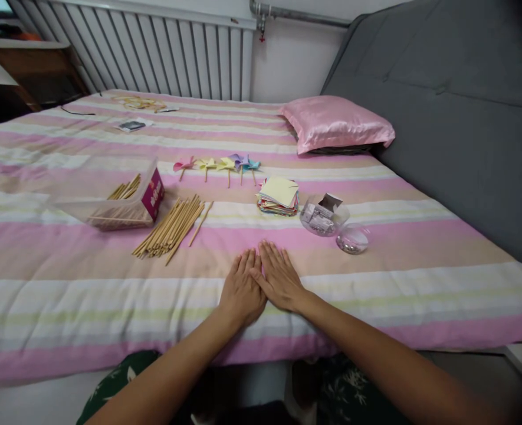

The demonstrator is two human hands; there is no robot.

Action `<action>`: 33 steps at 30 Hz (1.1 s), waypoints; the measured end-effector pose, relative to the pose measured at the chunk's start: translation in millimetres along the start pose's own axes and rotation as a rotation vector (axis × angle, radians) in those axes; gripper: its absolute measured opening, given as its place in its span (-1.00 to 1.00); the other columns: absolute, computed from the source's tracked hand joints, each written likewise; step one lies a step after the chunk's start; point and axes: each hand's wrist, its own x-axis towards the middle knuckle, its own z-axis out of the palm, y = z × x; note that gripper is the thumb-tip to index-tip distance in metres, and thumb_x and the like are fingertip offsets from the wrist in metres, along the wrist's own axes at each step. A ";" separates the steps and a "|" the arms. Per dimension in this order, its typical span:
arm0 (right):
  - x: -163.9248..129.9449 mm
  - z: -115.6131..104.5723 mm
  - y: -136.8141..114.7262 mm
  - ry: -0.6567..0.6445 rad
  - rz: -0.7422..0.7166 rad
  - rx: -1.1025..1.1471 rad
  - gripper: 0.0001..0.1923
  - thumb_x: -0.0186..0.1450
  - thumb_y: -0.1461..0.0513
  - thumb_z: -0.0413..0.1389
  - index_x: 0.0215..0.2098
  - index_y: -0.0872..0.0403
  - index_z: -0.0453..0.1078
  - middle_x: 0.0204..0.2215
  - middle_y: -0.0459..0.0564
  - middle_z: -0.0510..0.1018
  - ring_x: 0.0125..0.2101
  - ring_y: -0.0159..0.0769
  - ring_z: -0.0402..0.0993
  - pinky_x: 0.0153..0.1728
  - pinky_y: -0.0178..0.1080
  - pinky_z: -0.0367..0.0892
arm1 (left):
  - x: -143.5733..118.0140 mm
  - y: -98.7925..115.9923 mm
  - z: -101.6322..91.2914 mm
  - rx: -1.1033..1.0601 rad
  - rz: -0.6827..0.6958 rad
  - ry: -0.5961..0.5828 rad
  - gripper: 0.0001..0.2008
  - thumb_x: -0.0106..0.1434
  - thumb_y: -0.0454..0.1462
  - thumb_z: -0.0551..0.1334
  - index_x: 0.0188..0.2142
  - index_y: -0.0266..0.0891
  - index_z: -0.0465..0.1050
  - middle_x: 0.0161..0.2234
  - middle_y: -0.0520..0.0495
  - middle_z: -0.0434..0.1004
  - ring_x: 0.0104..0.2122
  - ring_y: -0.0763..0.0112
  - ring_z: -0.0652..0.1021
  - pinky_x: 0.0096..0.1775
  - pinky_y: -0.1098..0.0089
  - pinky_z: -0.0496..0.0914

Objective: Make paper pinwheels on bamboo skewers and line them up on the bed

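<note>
Bed cover, striped in pink, cream and pale green, carries both hands and all the craft materials. The left hand and right hand lie palm-down and flat on the cover near its front edge, side by side and touching along the index fingers; each grip is fully spread, fingers straight, holding nothing. Such a flat, empty pose reads as a resting position, with every item beyond the fingertips.

Nearest, to the left, a loose bundle of wooden sticks lies fanned on the cover, just beside a clear plastic box tipped on its side with more sticks inside. Straight ahead sits a stack of coloured paper squares, kept in a tidy pile. To the right stand a clear round container of small metallic pieces and, beside it, its lid. Behind these, five finished paper pinwheels lie in a row, well apart from the hands. A pink pillow rests against the grey headboard.
</note>
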 end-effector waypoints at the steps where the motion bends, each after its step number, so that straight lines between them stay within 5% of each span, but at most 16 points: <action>1: -0.6 0.2 1.3 0.004 0.007 -0.007 -0.31 0.35 -0.03 -0.28 0.31 0.18 -0.20 0.30 0.10 -0.09 0.29 -0.14 -0.26 0.24 0.02 -0.26 | -0.1 0.5 -0.3 0.002 -0.018 0.004 -0.40 0.21 -0.21 -0.04 0.22 -0.45 0.07 0.23 -0.34 0.11 0.24 0.04 0.08 0.19 0.06 -0.03; 16: -5.1 -1.0 -0.1 0.038 0.165 -0.015 -0.21 0.31 -0.12 -0.34 0.29 0.28 -0.10 0.29 0.18 -0.07 0.29 -0.07 -0.22 0.23 0.04 -0.31 | -3.3 -8.1 -14.0 -0.018 -0.211 -0.049 -0.21 0.13 0.08 0.04 0.20 -0.45 0.12 0.22 -0.36 0.12 0.21 -0.08 0.12 0.18 0.00 -0.08; 25: -2.4 -18.7 -4.0 0.097 0.305 0.112 -0.20 0.29 -0.05 -0.14 0.28 0.36 -0.14 0.28 0.31 -0.09 0.28 0.01 -0.18 0.20 0.01 -0.12 | -14.2 -24.4 -30.1 -0.027 -0.290 -0.144 0.07 -0.03 0.33 -0.04 0.19 -0.50 0.10 0.22 -0.48 0.05 0.21 -0.13 0.12 0.14 -0.01 -0.01; 30: -1.9 -41.3 0.5 0.098 0.567 0.336 -0.21 0.10 0.11 0.15 0.19 0.34 0.07 -0.01 0.39 0.42 0.03 0.12 0.32 0.00 0.01 0.20 | -18.1 -27.8 -40.0 -0.078 -0.342 -0.158 -0.03 0.10 0.26 -0.09 0.17 -0.56 0.12 0.21 -0.49 0.08 0.22 -0.06 0.13 0.16 0.05 -0.01; 33: -4.3 -38.8 -1.1 0.086 0.579 0.411 -0.36 0.01 0.19 0.21 0.04 0.26 0.25 -0.12 0.30 0.50 -0.07 0.07 0.42 -0.07 -0.02 0.26 | -14.9 -29.5 -44.3 -0.140 -0.375 -0.126 -0.21 0.24 0.13 -0.13 0.15 -0.56 0.15 0.18 -0.47 0.16 0.20 0.00 0.18 0.15 0.09 0.03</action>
